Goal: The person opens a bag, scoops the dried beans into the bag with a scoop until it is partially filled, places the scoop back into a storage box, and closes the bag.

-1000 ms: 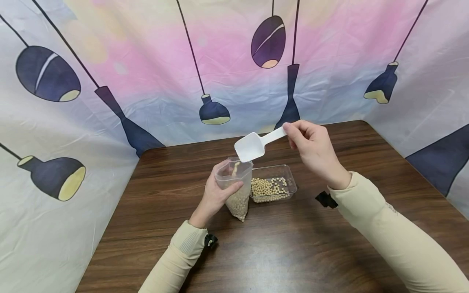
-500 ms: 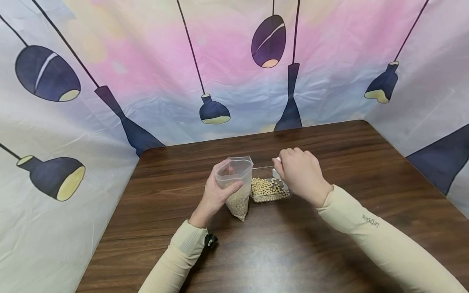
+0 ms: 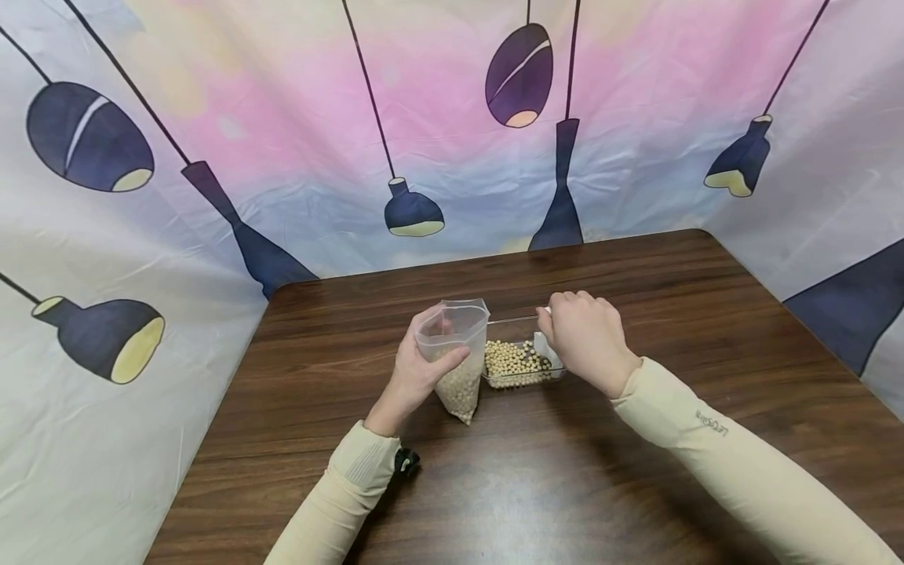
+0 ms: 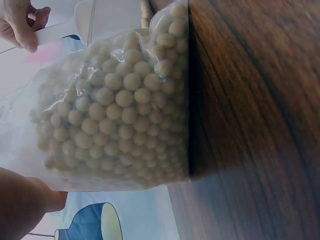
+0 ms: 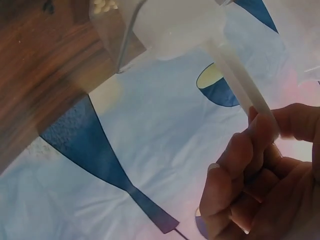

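My left hand (image 3: 413, 373) grips a clear plastic bag (image 3: 462, 373) by its upper part, thumb in front, and holds its mouth open. Pale round soybeans (image 4: 120, 110) fill the lower part of the bag, which stands upright on the table. Between thumb and fingers, my right hand (image 3: 589, 341) pinches the handle of a white scoop (image 5: 240, 80). The scoop's head dips into a clear plastic box (image 3: 512, 322) at its right end. More soybeans (image 3: 512, 359) lie in the box, mostly to the left of the scoop.
A dark brown wood-grain table (image 3: 318, 353) bears the bag and the box, which stand side by side. Behind it hangs a pastel cloth backdrop (image 3: 297, 141) printed with dark lamps.
My right hand has lowered the scoop from above the bag's mouth into the box, then shifted slightly right. Beans were falling into the bag earlier. My left hand keeps its hold.
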A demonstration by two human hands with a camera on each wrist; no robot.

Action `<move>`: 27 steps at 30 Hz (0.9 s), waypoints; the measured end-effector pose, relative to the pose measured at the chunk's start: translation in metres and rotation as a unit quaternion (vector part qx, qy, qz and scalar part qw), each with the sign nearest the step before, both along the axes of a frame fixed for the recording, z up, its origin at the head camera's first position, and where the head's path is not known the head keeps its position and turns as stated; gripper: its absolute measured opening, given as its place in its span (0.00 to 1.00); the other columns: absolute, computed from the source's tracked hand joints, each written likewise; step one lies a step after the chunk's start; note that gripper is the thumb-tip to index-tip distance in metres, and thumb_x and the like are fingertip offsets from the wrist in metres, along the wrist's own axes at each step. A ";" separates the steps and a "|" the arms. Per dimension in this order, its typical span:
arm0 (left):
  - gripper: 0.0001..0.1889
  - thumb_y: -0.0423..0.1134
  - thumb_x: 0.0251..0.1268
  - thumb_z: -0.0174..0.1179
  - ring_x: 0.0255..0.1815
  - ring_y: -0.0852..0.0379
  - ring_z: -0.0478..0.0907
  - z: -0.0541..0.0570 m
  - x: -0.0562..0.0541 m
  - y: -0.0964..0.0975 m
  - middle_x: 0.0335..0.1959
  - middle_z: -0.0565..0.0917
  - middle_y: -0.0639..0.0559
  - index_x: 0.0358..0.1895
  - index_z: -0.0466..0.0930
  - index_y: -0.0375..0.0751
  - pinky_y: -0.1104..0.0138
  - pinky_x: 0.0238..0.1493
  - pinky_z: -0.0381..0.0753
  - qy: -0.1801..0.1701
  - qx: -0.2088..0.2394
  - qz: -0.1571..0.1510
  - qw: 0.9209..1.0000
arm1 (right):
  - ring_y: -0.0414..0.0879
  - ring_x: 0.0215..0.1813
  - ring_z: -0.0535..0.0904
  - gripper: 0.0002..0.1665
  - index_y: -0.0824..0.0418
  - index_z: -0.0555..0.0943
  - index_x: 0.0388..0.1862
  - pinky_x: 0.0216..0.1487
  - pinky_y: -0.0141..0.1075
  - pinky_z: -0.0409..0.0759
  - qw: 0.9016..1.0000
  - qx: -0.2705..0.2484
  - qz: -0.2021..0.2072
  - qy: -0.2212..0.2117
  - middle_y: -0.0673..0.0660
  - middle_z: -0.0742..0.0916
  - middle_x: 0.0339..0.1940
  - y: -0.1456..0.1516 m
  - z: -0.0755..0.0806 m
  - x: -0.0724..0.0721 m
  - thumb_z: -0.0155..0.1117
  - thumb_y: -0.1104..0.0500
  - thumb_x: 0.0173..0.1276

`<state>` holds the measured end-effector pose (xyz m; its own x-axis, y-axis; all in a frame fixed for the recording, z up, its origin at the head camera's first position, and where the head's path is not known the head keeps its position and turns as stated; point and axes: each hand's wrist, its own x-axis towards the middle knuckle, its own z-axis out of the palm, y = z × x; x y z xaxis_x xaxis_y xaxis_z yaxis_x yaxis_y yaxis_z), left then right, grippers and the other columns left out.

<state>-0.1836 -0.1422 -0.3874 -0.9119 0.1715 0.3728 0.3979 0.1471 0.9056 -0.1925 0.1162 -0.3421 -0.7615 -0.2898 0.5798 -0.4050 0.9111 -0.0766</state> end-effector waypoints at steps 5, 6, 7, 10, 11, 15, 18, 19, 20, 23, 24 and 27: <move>0.36 0.28 0.57 0.68 0.57 0.44 0.72 0.000 0.000 0.001 0.55 0.74 0.37 0.70 0.64 0.43 0.52 0.55 0.72 -0.001 0.000 -0.001 1.000 | 0.54 0.17 0.72 0.21 0.58 0.69 0.15 0.14 0.45 0.68 0.998 -0.043 -0.011 -0.054 0.54 0.73 0.13 0.008 0.000 0.002 0.57 0.57 0.69; 0.36 0.28 0.57 0.68 0.57 0.43 0.72 0.000 0.000 0.001 0.55 0.74 0.37 0.70 0.64 0.43 0.51 0.55 0.72 -0.002 0.002 -0.002 1.000 | 0.53 0.17 0.72 0.21 0.58 0.69 0.16 0.13 0.44 0.68 0.996 -0.049 -0.013 -0.068 0.54 0.73 0.13 0.009 0.001 0.002 0.56 0.56 0.70; 0.36 0.28 0.57 0.68 0.57 0.44 0.72 0.000 0.000 0.001 0.55 0.74 0.37 0.70 0.64 0.43 0.51 0.55 0.73 -0.002 0.003 -0.001 1.000 | 0.53 0.16 0.72 0.21 0.57 0.69 0.16 0.14 0.44 0.68 0.995 -0.054 -0.016 -0.083 0.54 0.72 0.13 0.011 0.002 0.002 0.55 0.56 0.71; 0.36 0.28 0.57 0.68 0.58 0.43 0.72 0.000 0.000 0.001 0.56 0.74 0.37 0.70 0.64 0.43 0.50 0.55 0.73 -0.006 0.006 -0.002 1.000 | 0.53 0.18 0.74 0.20 0.57 0.72 0.19 0.15 0.46 0.69 0.989 -0.070 -0.028 -0.126 0.54 0.74 0.14 0.015 0.005 0.002 0.53 0.54 0.73; 0.36 0.28 0.57 0.68 0.58 0.43 0.72 0.000 0.000 0.001 0.56 0.74 0.37 0.70 0.64 0.43 0.50 0.55 0.73 -0.007 0.007 -0.001 1.000 | 0.53 0.19 0.75 0.20 0.57 0.74 0.20 0.16 0.46 0.69 0.986 -0.077 -0.033 -0.141 0.54 0.76 0.15 0.017 0.006 0.002 0.53 0.53 0.74; 0.36 0.27 0.57 0.68 0.58 0.42 0.71 0.001 -0.001 0.002 0.56 0.73 0.35 0.70 0.63 0.41 0.51 0.55 0.72 -0.012 0.008 -0.002 1.000 | 0.55 0.22 0.77 0.20 0.57 0.78 0.26 0.19 0.47 0.70 0.974 -0.115 -0.055 -0.190 0.55 0.78 0.17 0.024 0.006 0.001 0.51 0.49 0.75; 0.37 0.26 0.58 0.67 0.59 0.39 0.70 0.001 -0.001 0.002 0.57 0.72 0.32 0.71 0.62 0.39 0.49 0.57 0.71 -0.019 0.011 -0.004 1.000 | 0.52 0.20 0.73 0.20 0.58 0.80 0.30 0.18 0.42 0.67 0.962 -0.148 -0.062 -0.220 0.54 0.77 0.16 0.029 0.003 0.000 0.50 0.48 0.75; 0.37 0.25 0.58 0.66 0.59 0.38 0.70 0.002 -0.001 0.002 0.57 0.71 0.31 0.71 0.61 0.38 0.48 0.57 0.71 -0.020 0.011 -0.005 1.000 | 0.51 0.19 0.71 0.20 0.58 0.81 0.31 0.17 0.41 0.65 0.958 -0.160 -0.061 -0.231 0.54 0.75 0.16 0.030 0.002 -0.001 0.50 0.48 0.75; 0.37 0.25 0.58 0.66 0.60 0.37 0.69 0.002 -0.001 0.003 0.57 0.71 0.30 0.71 0.61 0.37 0.47 0.57 0.70 -0.022 0.012 -0.005 1.000 | 0.50 0.18 0.69 0.20 0.59 0.81 0.32 0.17 0.40 0.64 0.953 -0.173 -0.060 -0.242 0.53 0.74 0.15 0.031 0.000 -0.002 0.49 0.48 0.76; 0.37 0.23 0.58 0.65 0.59 0.35 0.69 0.011 0.004 0.005 0.57 0.71 0.28 0.71 0.60 0.33 0.46 0.57 0.70 -0.027 0.010 -0.004 1.000 | 0.48 0.17 0.67 0.22 0.60 0.83 0.35 0.17 0.38 0.62 0.937 -0.209 -0.054 -0.275 0.52 0.73 0.15 0.034 -0.007 -0.003 0.49 0.47 0.75; 0.37 0.23 0.57 0.65 0.59 0.35 0.69 0.014 0.007 0.006 0.57 0.71 0.27 0.70 0.59 0.32 0.46 0.57 0.70 -0.028 0.010 -0.004 1.000 | 0.48 0.17 0.67 0.22 0.60 0.83 0.35 0.18 0.38 0.63 0.931 -0.219 -0.052 -0.286 0.52 0.74 0.15 0.034 -0.009 -0.004 0.49 0.47 0.75; 0.36 0.22 0.57 0.64 0.59 0.35 0.69 0.025 0.014 0.009 0.56 0.71 0.27 0.69 0.60 0.30 0.48 0.56 0.71 -0.029 0.008 -0.003 1.000 | 0.48 0.21 0.70 0.24 0.62 0.84 0.37 0.20 0.38 0.65 0.916 -0.241 -0.044 -0.318 0.52 0.77 0.18 0.035 -0.017 -0.005 0.49 0.46 0.75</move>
<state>-0.1693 -0.1335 -0.3623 -0.9308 0.1722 0.3223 0.3459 0.1305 0.9292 -0.1977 0.1509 -0.3594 -0.9978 -0.0377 0.0552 -0.0651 0.7360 -0.6738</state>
